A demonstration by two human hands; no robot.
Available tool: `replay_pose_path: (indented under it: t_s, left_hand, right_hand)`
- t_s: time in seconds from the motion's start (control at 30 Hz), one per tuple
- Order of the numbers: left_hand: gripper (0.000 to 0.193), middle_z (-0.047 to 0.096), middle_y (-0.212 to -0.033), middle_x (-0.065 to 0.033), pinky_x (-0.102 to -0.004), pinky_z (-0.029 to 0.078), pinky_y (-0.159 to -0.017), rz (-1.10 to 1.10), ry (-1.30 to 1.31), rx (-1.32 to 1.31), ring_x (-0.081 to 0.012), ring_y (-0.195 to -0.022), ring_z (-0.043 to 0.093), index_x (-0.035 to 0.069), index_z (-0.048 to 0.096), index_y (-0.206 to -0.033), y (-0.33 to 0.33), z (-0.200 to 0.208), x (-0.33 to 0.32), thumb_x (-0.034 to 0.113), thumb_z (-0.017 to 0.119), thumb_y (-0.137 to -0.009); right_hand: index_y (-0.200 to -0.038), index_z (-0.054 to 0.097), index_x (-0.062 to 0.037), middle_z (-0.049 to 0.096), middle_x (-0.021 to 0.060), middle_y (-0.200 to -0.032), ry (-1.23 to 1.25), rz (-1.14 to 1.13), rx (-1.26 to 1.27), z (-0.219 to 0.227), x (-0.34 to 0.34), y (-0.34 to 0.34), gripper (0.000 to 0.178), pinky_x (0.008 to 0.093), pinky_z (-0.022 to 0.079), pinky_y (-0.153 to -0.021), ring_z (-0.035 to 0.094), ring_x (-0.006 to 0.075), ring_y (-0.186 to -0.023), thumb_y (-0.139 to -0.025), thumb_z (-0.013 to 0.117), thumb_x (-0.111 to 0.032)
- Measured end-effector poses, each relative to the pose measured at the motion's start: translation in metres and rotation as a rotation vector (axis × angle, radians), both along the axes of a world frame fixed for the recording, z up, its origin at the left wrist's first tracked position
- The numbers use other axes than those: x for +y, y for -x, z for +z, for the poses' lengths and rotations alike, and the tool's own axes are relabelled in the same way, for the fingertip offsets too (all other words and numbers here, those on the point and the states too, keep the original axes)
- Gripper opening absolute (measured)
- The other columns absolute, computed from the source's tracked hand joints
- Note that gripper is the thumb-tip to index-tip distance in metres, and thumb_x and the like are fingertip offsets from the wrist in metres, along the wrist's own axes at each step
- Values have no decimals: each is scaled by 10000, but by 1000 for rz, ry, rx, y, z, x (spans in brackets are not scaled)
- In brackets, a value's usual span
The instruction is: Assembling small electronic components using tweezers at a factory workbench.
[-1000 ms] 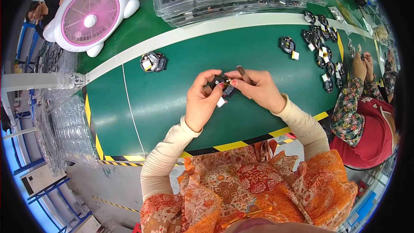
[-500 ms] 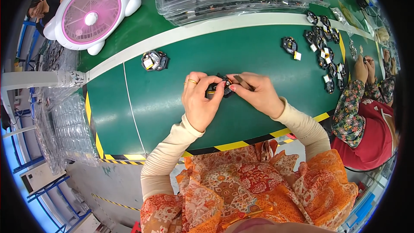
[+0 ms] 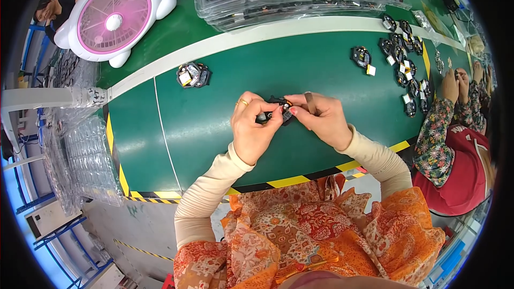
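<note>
Over the middle of the green table, my left hand [image 3: 255, 126] pinches a small black electronic assembly [image 3: 280, 101] between thumb and fingers. My right hand [image 3: 324, 119] closes on the assembly's right side, thumb and index finger touching it close to the left fingertips. A flat brown tool [image 3: 310, 103], its kind unclear, is tucked in the right hand and sticks up past the index finger. Fingers hide much of the assembly. Beyond the left hand lies a round black assembly with a pale battery pack [image 3: 185, 78]; a similar assembly [image 3: 362, 58] rests at the far right.
Several more black assemblies [image 3: 400, 48] cluster at the right. Stacked clear plastic trays [image 3: 292, 12] stand behind a white rail [image 3: 257, 33]. A pink-and-white fan [image 3: 113, 21] is at the far left. To the right a co-worker in a floral sleeve [image 3: 432, 142] sits close by.
The flat brown tool has turned from slanting to nearly upright in my right hand. Both hands have shifted very slightly right, still on the assembly.
</note>
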State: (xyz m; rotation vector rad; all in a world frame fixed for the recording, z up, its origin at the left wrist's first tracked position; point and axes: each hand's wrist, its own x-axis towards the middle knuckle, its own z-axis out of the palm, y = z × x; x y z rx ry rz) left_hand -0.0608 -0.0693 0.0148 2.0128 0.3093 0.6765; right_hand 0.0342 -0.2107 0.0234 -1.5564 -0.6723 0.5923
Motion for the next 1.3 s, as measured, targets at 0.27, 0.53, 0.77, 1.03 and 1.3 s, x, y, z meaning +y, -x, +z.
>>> replay_pose_path:
  t_s: [0.27,0.53,0.77,1.03,1.3]
  left_hand:
    - [162,507,-726,-78,-318,421,-557,42,-73,-36,-224,-644,517,42,578,-694,-1,6,-1,2,711,-611]
    - [273,560,-842,-84,-320,447,-607,3,-44,-44,-234,-715,547,58,578,-855,-4,19,0,-4,715,-628]
    - [291,549,-848,-57,-313,437,-592,-30,-167,-152,-222,-701,522,78,603,-866,-1,9,1,1,724,-613]
    - [274,530,-799,-46,-311,433,-597,5,-377,-86,-224,-713,513,81,608,-824,1,12,0,-10,719,-591]
    - [428,624,-904,-88,-220,459,-598,-225,251,-13,-131,-770,612,33,452,-1140,4,4,-2,0,648,-761]
  right_hand:
    - [-567,352,-13,611,112,-781,31,35,-55,6,-2,-1,335,228,456,-595,608,134,-835,-777,609,35]
    - [-671,519,16,550,21,-687,140,92,-7,16,-8,-7,144,212,432,-578,536,42,-680,-787,604,1]
    - [-825,564,39,638,80,-958,43,98,133,9,-8,-5,61,198,432,-582,502,20,-659,-793,592,-5]
    - [-791,556,34,630,43,-817,92,123,37,14,-9,-8,49,205,440,-615,540,36,-715,-788,594,3]
    - [-985,616,10,598,-18,-759,60,204,263,25,-11,-18,188,173,382,-579,451,13,-648,-834,586,-98]
